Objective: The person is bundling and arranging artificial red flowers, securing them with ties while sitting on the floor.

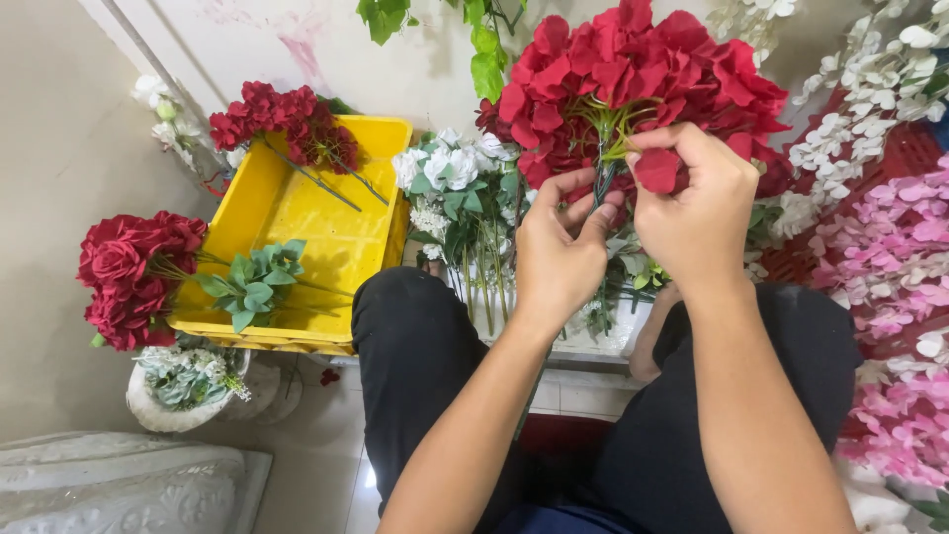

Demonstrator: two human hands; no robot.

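Nearest, at six o'clock, are the person's two knees in black trousers, with tiled floor between and beside them. At seven o'clock lies a white moulded slab (119, 485), and above it one pale pot (173, 400) holding grey-green sprigs.

Two bare hands rise from the lap to the middle of the view. The left hand (559, 252) has its grip pinched shut on the green stem (603, 183) just under the flower head, thumb and fingers pressed round it. The right hand (692, 213), at about two o'clock from the left, has its grip closed on one red petal (660, 170) at the underside of the head. Both hands touch the same red bunch (633, 84), which sits at twelve to one o'clock. Its stem runs almost upright, long axis from six to twelve, the bloom pointing away and up, the underside turned to the camera.

At nine to ten o'clock stands one yellow crate (297, 213), rectangular, without any label that can be seen. Two more red bunches lie over it: one (133, 272) hanging off its near-left corner at nine o'clock, one (282, 124) on its far rim at eleven. A leafy sprig (252, 282) lies inside.

Behind the left hand, a white bunch (450, 178) stands upright. At three o'clock pink sprays (890, 257) lie heaped; above them, white sprays (860, 104). Green leaves (484, 44) hang at twelve.
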